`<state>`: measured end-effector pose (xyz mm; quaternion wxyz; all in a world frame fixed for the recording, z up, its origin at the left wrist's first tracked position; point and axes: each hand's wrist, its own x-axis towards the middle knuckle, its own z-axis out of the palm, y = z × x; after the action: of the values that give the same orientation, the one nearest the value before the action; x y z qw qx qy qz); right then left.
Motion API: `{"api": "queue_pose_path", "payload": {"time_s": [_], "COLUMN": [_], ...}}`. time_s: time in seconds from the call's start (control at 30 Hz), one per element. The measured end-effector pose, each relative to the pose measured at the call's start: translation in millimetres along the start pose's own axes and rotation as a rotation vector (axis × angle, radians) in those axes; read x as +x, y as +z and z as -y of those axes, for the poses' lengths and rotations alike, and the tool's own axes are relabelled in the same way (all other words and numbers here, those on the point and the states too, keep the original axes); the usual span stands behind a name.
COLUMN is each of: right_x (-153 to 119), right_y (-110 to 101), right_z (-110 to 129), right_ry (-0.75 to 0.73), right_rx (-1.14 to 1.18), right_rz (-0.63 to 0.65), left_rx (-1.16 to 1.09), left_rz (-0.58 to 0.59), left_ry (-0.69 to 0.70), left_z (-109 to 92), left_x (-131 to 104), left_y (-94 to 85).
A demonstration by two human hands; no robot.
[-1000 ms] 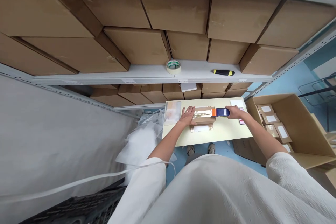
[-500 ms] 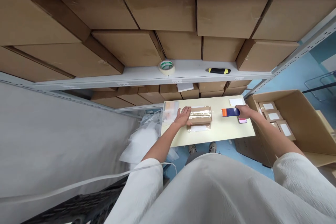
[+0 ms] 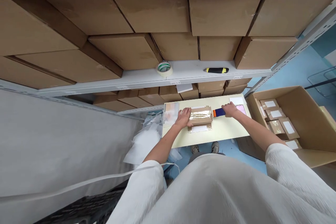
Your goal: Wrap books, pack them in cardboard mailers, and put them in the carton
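We look mid-taping: left hand [image 3: 183, 117], fingers spread, on box [image 3: 201, 116]; right hand [image 3: 230, 110], fingers clamped around blue tool [image 3: 219, 112]. Next move needs box steady.

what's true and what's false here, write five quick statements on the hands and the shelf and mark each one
1. The left hand touches the taped box. True.
2. The right hand holds a blue-and-orange tool. True.
3. The left hand also grips the blue-and-orange tool. False: only the right hand holds it.
4. A tape roll and a cutter lie on the shelf. True.
5. The cutter lies left of the tape roll. False: it lies to the right.
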<state>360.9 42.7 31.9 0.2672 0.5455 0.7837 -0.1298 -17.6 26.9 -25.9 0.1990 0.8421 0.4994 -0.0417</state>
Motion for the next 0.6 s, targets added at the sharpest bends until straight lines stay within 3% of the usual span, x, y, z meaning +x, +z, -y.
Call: {"api": "queue_pose_path", "payload": {"time_s": [0.23,0.6], "right_x": [33,45], "right_y": [-10,-26], "right_z": [23,36], "right_ry": [0.031,0.051], "right_rx": [0.023,0.021], "right_rz": [0.029,0.113], "left_rx": [-0.014,-0.008], "left_rz": [-0.024,-0.049], "left_ry": [-0.010,0.001], "left_z": [-2,-2], "left_x": [-3,-4], "left_y": [1.4,0.9]}}
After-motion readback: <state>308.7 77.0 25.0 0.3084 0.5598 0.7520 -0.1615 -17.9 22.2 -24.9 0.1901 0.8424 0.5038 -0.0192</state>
